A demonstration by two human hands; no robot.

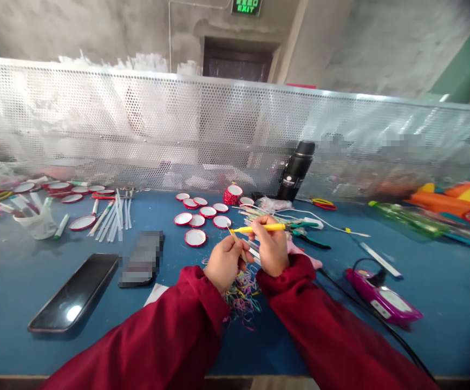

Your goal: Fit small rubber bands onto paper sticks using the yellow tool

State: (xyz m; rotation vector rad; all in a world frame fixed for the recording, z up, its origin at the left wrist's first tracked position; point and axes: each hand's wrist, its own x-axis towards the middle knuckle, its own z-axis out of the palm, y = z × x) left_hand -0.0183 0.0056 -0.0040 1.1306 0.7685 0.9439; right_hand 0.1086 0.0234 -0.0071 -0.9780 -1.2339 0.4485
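My left hand is closed on a thin wooden-coloured stick, pinched between thumb and fingers. My right hand grips a yellow pen-shaped tool, its tip pointing left and meeting or nearly meeting the stick's upper end. Whether the tip touches cannot be made out. Beneath both hands lies a heap of small coloured bands. White discs with red rims are spread just beyond my hands. Pliers with green handles lie right of my right hand.
Two phones lie at left, near a white cup of markers and several pale sticks. A black thermos stands before the perforated metal screen. At right are a purple device with a black cable and an orange object.
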